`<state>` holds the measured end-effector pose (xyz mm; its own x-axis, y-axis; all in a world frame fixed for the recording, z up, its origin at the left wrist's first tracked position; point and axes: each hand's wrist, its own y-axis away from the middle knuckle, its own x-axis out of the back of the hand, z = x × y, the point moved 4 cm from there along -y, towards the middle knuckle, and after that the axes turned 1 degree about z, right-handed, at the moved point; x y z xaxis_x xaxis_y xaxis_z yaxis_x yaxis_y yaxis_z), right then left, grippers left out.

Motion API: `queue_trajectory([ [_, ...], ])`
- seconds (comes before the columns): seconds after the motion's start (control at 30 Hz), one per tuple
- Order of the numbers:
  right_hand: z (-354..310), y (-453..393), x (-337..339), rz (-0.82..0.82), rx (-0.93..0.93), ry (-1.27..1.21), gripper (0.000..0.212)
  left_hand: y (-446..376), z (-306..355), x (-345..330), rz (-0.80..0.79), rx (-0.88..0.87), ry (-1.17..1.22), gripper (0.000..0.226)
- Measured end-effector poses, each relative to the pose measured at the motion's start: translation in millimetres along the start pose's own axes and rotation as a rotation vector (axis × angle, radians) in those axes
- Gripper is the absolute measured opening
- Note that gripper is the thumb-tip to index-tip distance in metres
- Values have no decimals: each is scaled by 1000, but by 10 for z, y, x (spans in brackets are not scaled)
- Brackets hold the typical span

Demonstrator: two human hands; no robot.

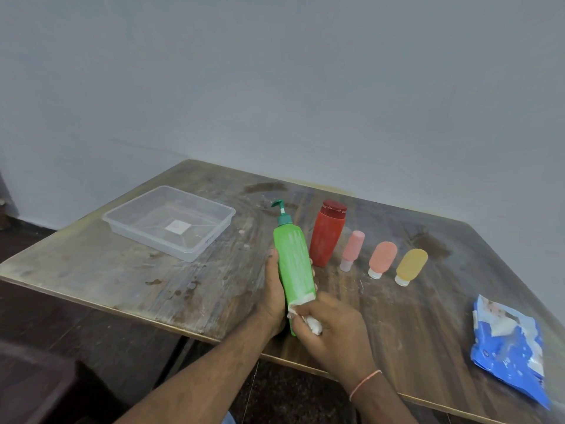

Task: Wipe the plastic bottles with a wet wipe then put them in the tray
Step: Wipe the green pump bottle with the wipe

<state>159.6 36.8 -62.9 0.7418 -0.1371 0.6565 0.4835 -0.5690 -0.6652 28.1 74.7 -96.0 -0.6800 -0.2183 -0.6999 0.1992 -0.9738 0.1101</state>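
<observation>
Fingers of the left hand (273, 289) gripped the green bottle (294, 264), its length running away toward the wall; the right hand (328, 324) pinched the wipe (308, 319) against its near end, the tray (214, 231) lying off left.

A: What's in the hands?

B: The left hand (273, 296) grips a green pump bottle (293, 264) from behind, held up over the table (122, 270). The right hand (330, 328) presses a bunched white wipe (312, 322) against its lower end.

A: And the rest?

B: A red bottle (327, 235) stands just beyond, then a pink tube (352, 250), a salmon tube (381, 260) and a yellow tube (411, 267) in a row, caps down. The clear tray (195, 255) sits left; a blue wipes packet (509, 347) lies right.
</observation>
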Motion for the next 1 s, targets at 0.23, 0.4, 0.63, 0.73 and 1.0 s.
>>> queue_trajectory([
  [0.23,-47,-99,0,-18,53,86,8,-8,-28,50,-10,22,-40,85],
  [0.4,-102,58,48,-46,107,98,13,-31,-39,63,11,12,-34,87],
  [0.63,-134,-49,49,-67,133,221,25,-37,-35,44,-78,31,43,87],
  [0.73,-51,-40,107,-14,80,175,18,-36,-55,48,-66,4,24,88],
  [1.0,-161,-103,41,9,71,203,17,31,-85,34,-74,2,29,79],
])
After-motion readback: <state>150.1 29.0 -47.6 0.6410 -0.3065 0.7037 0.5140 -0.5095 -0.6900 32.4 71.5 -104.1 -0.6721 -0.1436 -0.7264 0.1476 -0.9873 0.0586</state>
